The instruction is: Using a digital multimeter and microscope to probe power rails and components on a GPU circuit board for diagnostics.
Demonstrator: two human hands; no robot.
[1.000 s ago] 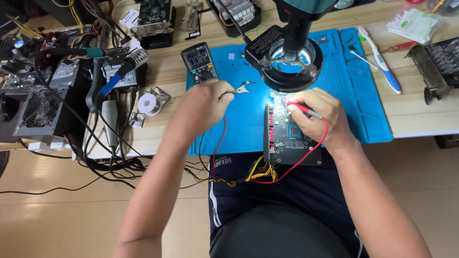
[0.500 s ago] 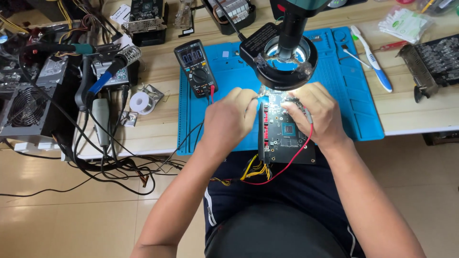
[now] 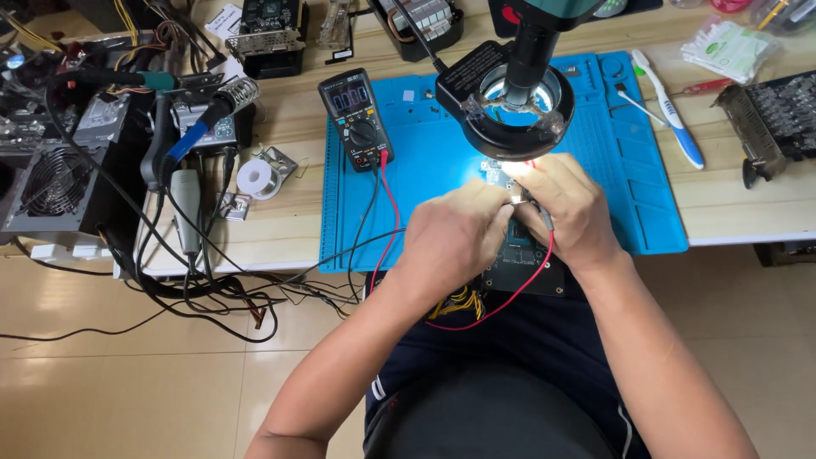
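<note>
Since half second ago: left hand (image 3: 455,238) slid right, now touching right hand (image 3: 565,212); both over circuit board (image 3: 523,259). Board lies on blue mat (image 3: 629,170), directly below ring-lit microscope (image 3: 514,98). Right fingers pinched on red probe lead (image 3: 510,297). Left fingers curled together; held item hidden. Multimeter (image 3: 357,119) left of microscope.

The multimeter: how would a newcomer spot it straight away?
Start at the blue work mat on the wooden bench. The multimeter lies on the mat's upper left corner, left of the ring light. It alone has a round dial with red and black leads plugged in.
</note>
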